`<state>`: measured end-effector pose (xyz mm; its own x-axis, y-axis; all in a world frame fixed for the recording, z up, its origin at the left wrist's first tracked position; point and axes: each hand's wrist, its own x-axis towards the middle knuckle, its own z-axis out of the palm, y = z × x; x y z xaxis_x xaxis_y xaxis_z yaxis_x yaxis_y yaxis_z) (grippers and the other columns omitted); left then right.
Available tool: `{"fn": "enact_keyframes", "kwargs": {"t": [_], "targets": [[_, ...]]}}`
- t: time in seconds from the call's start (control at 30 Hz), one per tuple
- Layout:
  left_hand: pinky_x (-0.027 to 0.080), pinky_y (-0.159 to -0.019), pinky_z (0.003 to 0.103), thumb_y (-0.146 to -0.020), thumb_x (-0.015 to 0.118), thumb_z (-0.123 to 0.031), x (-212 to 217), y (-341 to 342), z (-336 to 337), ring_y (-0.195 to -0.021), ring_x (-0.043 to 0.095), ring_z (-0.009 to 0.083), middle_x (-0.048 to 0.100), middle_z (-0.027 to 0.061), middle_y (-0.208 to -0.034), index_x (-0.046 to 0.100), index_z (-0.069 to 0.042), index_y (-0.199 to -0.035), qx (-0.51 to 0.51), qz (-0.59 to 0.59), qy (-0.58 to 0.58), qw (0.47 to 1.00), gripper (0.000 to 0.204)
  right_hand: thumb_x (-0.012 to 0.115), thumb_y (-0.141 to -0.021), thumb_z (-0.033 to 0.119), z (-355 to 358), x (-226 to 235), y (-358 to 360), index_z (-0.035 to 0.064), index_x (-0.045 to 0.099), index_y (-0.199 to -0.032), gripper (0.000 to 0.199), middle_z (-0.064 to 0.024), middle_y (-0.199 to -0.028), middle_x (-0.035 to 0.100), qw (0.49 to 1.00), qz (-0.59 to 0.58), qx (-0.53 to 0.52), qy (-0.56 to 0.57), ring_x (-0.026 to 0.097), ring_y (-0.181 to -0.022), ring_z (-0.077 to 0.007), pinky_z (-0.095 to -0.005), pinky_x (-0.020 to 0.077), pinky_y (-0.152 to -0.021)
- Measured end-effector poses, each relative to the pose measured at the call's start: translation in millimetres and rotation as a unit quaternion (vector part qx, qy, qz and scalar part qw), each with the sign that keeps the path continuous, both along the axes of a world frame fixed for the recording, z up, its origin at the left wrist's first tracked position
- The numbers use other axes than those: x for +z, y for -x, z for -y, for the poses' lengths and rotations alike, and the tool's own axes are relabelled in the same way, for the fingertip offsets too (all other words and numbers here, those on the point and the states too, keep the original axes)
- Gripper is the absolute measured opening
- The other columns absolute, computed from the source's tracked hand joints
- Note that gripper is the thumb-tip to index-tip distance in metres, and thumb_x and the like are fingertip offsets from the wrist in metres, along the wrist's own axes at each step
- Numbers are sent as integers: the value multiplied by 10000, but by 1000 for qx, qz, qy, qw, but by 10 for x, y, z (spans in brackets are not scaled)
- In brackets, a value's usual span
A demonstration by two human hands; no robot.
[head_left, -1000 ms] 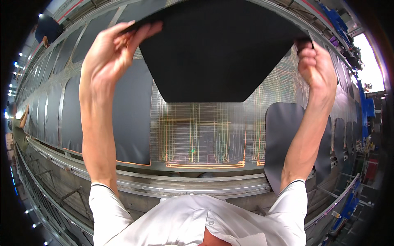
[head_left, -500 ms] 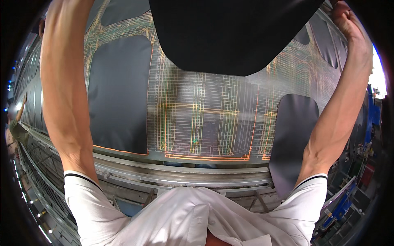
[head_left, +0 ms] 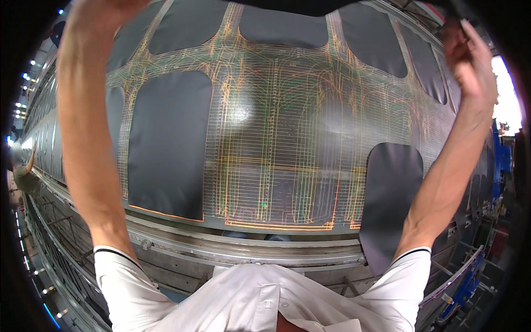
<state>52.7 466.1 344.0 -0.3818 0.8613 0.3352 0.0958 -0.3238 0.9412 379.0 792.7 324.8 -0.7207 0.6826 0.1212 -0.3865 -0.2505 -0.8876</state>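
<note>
A large black flexible sheet (head_left: 298, 6) hangs raised between my hands, and only its lower edge shows along the top of the head view. My right hand (head_left: 470, 63) is closed on the sheet's right side, somewhat blurred. My left hand (head_left: 105, 11) is at the sheet's other side, its fingers mostly cut off by the frame and smeared. Below the sheet lies a grey work surface (head_left: 276, 138) covered with thin green, yellow and orange lines. A dark grey rounded panel (head_left: 168, 146) lies flat on it beside my left forearm.
Another dark panel (head_left: 392, 193) lies near my right forearm, overhanging the front edge. More dark panels (head_left: 285, 27) lie across the far side. A metal rail (head_left: 249, 243) runs along the near edge. At the far left a person's arm (head_left: 29, 163) reaches over the table.
The black sheet has lifted up and away, almost out of the picture, uncovering the lined surface and far panels. My left hand has come partly into view; the right hand sits slightly lower.
</note>
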Motion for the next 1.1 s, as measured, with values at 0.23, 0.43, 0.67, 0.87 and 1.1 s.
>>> {"fn": "enact_keyframes", "kwargs": {"t": [0.23,0.43,0.67,0.87,1.1], "targets": [[533,-676,256,-873,703,-309,-1361,-554,403,-695,513,14,498,-92,-716,610,-162,-792,126,104,245,956,192,684,-905,171,870,-1165,-493,68,633,-941,120,-20,-857,657,975,189,-115,-27,648,-678,-134,-298,556,-563],[233,-485,194,-881,740,-281,-2148,-1058,898,-540,344,-12,438,-122,-616,539,-183,-669,142,144,342,918,308,656,-929,150,1534,-2034,-901,45,618,-969,119,-41,-856,681,953,284,-88,52,668,-712,-124,-300,575,-497],[517,-554,265,-944,666,-165,-2931,-1551,1333,-587,552,56,571,-50,-666,532,-129,-686,105,286,414,858,293,650,-934,116,2094,-2820,-1358,11,612,-992,125,-61,-846,681,921,347,-114,139,677,-652,-137,-276,591,-489],[521,-572,276,-937,678,-183,-3111,-1802,1523,-603,570,74,595,-37,-694,563,-113,-729,114,291,464,828,248,648,-928,120,2363,-2997,-1620,-6,606,-984,144,-38,-783,642,902,375,-124,171,643,-634,-126,-293,590,-492],[497,-540,255,-934,686,-169,-3247,-1935,1711,-595,556,70,592,-26,-680,593,-84,-741,137,306,472,815,231,647,-934,128,2560,-3102,-1745,-1,607,-979,142,-43,-806,646,890,399,-121,186,637,-673,-120,-302,596,-500]]}}
